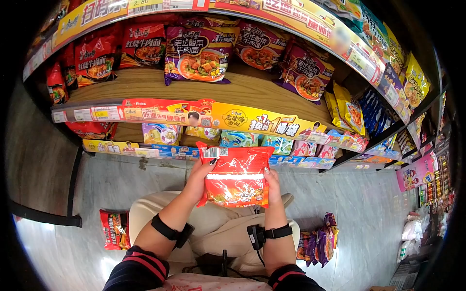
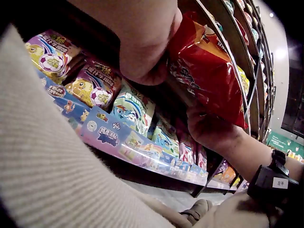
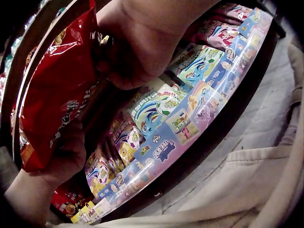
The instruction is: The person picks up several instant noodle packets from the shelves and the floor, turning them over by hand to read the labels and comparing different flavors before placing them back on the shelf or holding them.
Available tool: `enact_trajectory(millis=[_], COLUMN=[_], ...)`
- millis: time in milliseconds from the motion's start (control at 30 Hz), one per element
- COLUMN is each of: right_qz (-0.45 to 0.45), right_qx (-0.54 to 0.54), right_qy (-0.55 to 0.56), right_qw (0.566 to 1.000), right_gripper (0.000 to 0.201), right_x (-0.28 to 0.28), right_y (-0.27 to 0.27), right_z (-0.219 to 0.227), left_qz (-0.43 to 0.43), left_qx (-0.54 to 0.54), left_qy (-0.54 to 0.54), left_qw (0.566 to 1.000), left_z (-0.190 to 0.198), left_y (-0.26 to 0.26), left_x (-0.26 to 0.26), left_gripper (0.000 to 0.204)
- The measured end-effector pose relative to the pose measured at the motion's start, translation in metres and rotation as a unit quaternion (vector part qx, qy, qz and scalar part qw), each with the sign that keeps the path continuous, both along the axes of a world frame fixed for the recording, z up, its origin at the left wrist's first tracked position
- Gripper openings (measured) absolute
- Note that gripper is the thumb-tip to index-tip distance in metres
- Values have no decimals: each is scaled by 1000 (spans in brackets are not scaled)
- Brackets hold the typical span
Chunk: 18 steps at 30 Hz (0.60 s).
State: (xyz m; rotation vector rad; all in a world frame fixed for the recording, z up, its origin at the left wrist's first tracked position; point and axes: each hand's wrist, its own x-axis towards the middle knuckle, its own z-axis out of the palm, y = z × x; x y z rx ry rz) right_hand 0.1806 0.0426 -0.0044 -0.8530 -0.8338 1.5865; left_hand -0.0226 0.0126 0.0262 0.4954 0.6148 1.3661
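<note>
A red packet of instant noodles (image 1: 237,167) is held between both hands above the person's lap, in front of the shelf's lower edge. My left hand (image 1: 198,178) grips its left side, thumb over the printed face. On the opposite side my right hand (image 1: 273,185) grips it the same way, thumb at the edge. A barcode shows at the packet's upper left corner, and light glares across its middle. Both wrist views show the red packet (image 2: 209,76) with a hand at either end; the fingers behind it are largely hidden.
Red noodle packets (image 1: 97,56) and purple ones (image 1: 199,56) stand on the wooden shelf (image 1: 131,86). Pony-printed snack bags (image 3: 156,107) line the bottom shelf. On the floor lie a red packet (image 1: 114,229) at the left and several purple packets (image 1: 320,242) at the right.
</note>
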Motion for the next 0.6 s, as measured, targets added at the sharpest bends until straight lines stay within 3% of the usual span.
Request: enact_trajectory(millis=[600], right_qz=[-11], right_qx=[-10], right_qy=[7], right_qw=[1000], right_gripper=[27], right_x=[-2], right_y=[-1], right_z=[2], left_qz=[7], left_qx=[0], left_qy=[7], left_qw=[1000], left_z=[1], left_y=[0], left_x=[1], left_gripper=[34])
